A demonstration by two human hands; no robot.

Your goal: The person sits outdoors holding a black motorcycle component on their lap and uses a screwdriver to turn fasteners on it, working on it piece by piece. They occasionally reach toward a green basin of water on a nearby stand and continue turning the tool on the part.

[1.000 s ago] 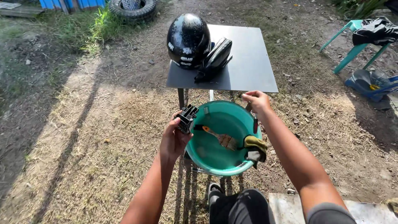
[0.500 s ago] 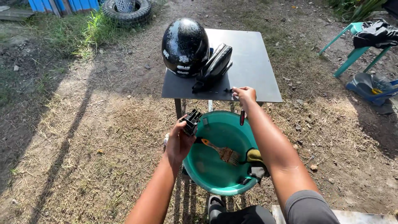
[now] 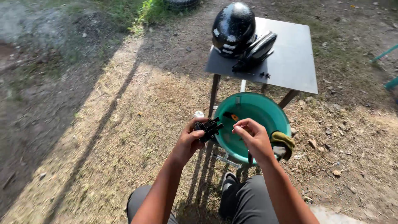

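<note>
Left hand [image 3: 188,139] clenched (right hand [image 3: 253,135] half-curled)

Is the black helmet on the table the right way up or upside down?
Right way up. The black helmet rests on the dark table with its round shiny dome on top and its opening facing down.

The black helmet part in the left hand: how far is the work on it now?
Done: the black helmet lies on the dark table, a part taken off. In hand: left hand holds the small black part; right hand beside it. Left: the teal basin waits with a brush inside.
</note>
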